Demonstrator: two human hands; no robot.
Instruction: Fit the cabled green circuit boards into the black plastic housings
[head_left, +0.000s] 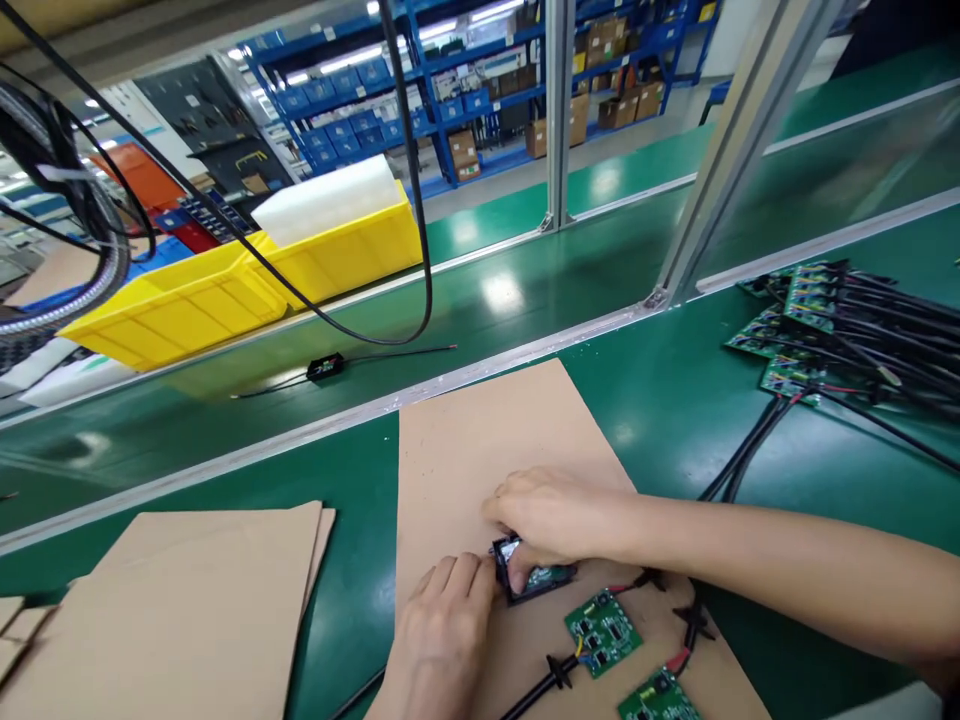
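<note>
Both my hands meet at a small black housing (534, 580) that has a green circuit board inside it. It lies on a brown cardboard sheet (480, 440). My right hand (551, 520) presses down on the housing from above, thumb against its near edge. My left hand (444, 620) holds its left end with the fingertips. Two bare green circuit boards (602, 632) (658, 697) with black and red wires lie on the cardboard just to the right.
A pile of wired circuit boards (795, 335) lies at the far right. Stacked cardboard sheets (187, 600) sit at the left. A black module with wires (325, 368) rests on the conveyor belt beyond a metal rail. Yellow bins (225, 290) stand behind, and cables (409, 180) hang down.
</note>
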